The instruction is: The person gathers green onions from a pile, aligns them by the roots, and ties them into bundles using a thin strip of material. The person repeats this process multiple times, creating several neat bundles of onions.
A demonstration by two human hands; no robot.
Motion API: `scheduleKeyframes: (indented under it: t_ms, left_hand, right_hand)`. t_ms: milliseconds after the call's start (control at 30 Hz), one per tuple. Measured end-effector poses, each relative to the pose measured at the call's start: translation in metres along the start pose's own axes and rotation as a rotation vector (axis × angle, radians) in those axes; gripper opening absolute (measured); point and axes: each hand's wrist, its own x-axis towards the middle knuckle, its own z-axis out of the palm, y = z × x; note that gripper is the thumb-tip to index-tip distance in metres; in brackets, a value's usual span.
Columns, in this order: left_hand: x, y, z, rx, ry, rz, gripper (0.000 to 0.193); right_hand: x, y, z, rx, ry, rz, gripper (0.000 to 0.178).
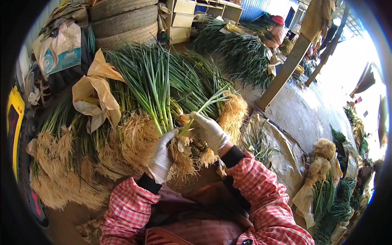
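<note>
My left hand (160,159), in a white glove, is closed around the lower stems of a bunch of green onions (160,94), whose leaves point away from me. Between the fingers of my right hand (211,131), gloved alike, is a single green onion stalk (209,102) slanting up to the right. Its lower end crosses toward my left hand. Pale, stringy roots (181,163) hang below both hands. Behind them lies a large pile of green onions (192,85) with leaves facing away. My fingertips are partly hidden among the stems.
Rooted onion bundles (61,163) lie at the left beside crumpled brown paper (98,92). Stacked tires (124,24) stand at the back. A slanting post (283,73) rises at the right, near a plastic sheet (273,143). More onion bundles (324,188) lie at the far right.
</note>
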Motion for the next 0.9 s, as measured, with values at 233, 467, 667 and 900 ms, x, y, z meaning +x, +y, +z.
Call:
scheduleKeyframes:
  t_ms: [233, 467, 667, 900]
  left_hand:
    - [-0.001, -0.001, -0.004, 0.157, -0.043, -0.079, 0.035]
    - [0.008, -0.019, -0.014, 0.06, -0.059, -0.199, 0.032]
    - [0.01, -0.014, -0.011, 0.036, -0.126, -0.294, 0.032]
    - [0.007, -0.003, 0.003, 0.078, -0.156, -0.158, 0.032]
  right_hand:
    - [0.028, -0.018, 0.021, -0.542, -0.03, -0.151, 0.031]
    - [0.062, -0.008, 0.009, -0.961, -0.059, -0.006, 0.053]
    - [0.062, -0.059, -0.069, -1.434, 0.545, -0.159, 0.052]
    - [0.056, -0.058, -0.108, -1.796, 0.448, 0.356, 0.068]
